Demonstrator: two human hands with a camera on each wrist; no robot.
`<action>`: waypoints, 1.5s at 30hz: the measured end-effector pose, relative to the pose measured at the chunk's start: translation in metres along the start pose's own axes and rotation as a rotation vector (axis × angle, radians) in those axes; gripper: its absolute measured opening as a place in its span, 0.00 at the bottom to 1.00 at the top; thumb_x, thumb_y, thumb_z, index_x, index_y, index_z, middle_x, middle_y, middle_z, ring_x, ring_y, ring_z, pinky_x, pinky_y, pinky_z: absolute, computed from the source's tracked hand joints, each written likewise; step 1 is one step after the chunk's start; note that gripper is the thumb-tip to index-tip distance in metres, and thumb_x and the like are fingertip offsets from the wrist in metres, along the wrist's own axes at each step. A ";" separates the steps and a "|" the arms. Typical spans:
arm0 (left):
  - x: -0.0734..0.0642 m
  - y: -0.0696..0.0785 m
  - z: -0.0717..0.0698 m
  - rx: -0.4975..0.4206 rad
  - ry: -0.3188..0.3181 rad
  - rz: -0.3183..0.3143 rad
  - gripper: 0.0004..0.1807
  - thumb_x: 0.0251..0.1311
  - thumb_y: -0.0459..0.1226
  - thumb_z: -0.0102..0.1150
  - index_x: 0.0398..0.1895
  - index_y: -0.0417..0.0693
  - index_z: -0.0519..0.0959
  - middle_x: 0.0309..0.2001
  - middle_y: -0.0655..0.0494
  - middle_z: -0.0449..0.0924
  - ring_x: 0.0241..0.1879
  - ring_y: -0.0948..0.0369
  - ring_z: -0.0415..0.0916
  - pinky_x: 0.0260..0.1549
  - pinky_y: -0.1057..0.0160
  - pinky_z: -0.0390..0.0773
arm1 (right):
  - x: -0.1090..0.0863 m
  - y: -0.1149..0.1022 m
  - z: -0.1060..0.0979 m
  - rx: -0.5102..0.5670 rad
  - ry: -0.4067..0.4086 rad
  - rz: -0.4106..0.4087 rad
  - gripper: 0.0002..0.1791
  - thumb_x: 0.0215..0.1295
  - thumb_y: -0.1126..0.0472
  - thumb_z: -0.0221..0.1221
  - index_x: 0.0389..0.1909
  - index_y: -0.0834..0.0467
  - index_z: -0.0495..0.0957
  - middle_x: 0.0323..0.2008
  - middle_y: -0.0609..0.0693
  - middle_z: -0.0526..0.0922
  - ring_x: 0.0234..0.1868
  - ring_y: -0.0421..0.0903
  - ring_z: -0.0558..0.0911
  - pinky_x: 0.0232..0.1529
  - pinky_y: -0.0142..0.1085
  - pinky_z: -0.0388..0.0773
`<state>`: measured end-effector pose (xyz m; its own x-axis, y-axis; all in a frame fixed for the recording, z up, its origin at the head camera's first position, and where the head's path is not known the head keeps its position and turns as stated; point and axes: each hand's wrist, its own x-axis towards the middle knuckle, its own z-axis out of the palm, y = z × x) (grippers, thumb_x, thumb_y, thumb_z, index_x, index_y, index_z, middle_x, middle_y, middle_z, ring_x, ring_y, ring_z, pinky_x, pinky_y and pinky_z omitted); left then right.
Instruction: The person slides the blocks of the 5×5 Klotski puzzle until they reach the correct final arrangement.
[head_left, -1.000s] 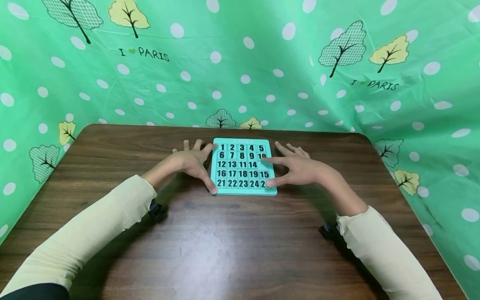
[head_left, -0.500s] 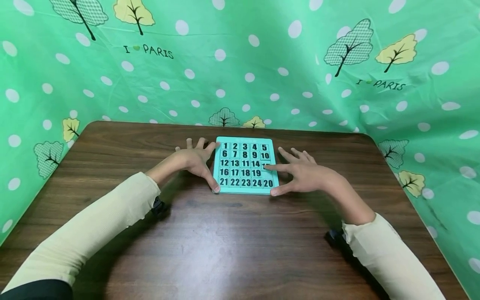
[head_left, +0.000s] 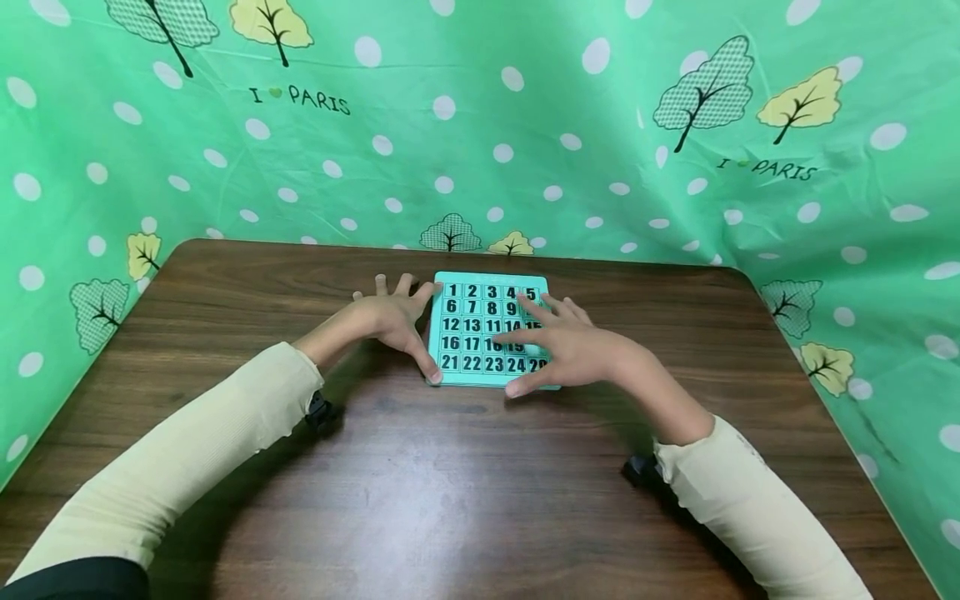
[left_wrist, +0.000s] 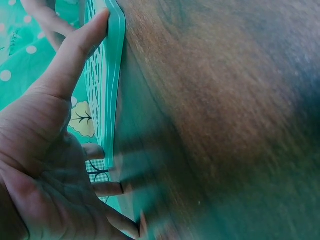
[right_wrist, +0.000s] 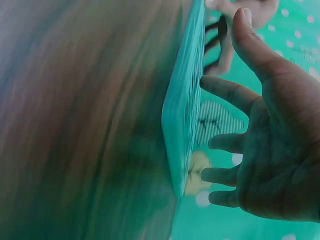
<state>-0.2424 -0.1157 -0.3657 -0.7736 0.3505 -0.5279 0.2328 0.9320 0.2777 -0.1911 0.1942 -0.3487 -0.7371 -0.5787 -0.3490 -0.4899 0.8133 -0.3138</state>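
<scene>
A turquoise sliding number puzzle lies flat on the table near its far edge. My left hand is at its left side, with the thumb on the near left corner and the index finger at the far left corner. In the left wrist view that thumb lies along the puzzle's rim. My right hand is spread over the puzzle's right part, its index finger pointing across the fourth row. Beneath it, several right-side tiles are partly hidden. In the right wrist view the fingers of the right hand are extended and hold nothing.
The brown wooden table stretches towards me. Behind and beside it hangs a green cloth with white dots and printed trees. Dark wrist devices sit under both forearms, beside the pale sleeves.
Tile 15 moved from the fourth row's right end to the third row's. My right hand then shifted left over the puzzle. The left hand stays at its edge; the head view shifted slightly.
</scene>
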 end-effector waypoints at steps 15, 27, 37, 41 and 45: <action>-0.002 0.000 0.000 -0.012 0.003 0.008 0.89 0.36 0.73 0.90 0.96 0.69 0.37 0.92 0.38 0.32 0.87 0.18 0.22 0.74 0.06 0.40 | -0.012 0.004 0.000 0.007 -0.008 0.054 0.45 0.68 0.25 0.71 0.83 0.35 0.76 0.93 0.64 0.46 0.92 0.78 0.40 0.87 0.78 0.34; 0.006 -0.005 0.006 0.022 0.023 0.005 0.94 0.27 0.78 0.88 0.96 0.69 0.37 0.92 0.38 0.35 0.87 0.16 0.24 0.73 0.05 0.43 | 0.013 -0.024 0.006 -0.005 -0.028 -0.044 0.46 0.69 0.25 0.69 0.85 0.32 0.71 0.95 0.58 0.39 0.94 0.71 0.36 0.89 0.76 0.32; 0.002 0.000 0.004 0.013 0.000 0.000 0.91 0.34 0.75 0.88 0.96 0.68 0.36 0.92 0.38 0.31 0.87 0.18 0.21 0.75 0.07 0.43 | 0.004 -0.009 -0.002 0.001 -0.013 0.002 0.39 0.69 0.29 0.72 0.78 0.37 0.82 0.94 0.63 0.45 0.93 0.76 0.39 0.87 0.78 0.34; 0.005 -0.001 0.004 0.017 0.007 -0.003 0.94 0.28 0.78 0.88 0.96 0.69 0.36 0.92 0.37 0.32 0.87 0.18 0.22 0.74 0.06 0.43 | 0.020 -0.013 -0.003 0.000 0.021 -0.016 0.42 0.70 0.27 0.71 0.82 0.37 0.78 0.94 0.61 0.42 0.93 0.75 0.39 0.88 0.77 0.33; 0.012 -0.004 0.006 0.029 0.006 -0.011 0.95 0.26 0.81 0.86 0.95 0.70 0.35 0.92 0.37 0.33 0.87 0.17 0.23 0.74 0.06 0.43 | 0.034 -0.018 -0.003 -0.027 -0.010 0.012 0.48 0.72 0.25 0.67 0.88 0.34 0.67 0.95 0.59 0.38 0.93 0.73 0.38 0.88 0.78 0.36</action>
<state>-0.2491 -0.1143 -0.3783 -0.7796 0.3400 -0.5259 0.2416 0.9381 0.2483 -0.2084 0.1607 -0.3527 -0.7386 -0.5693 -0.3611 -0.4935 0.8214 -0.2859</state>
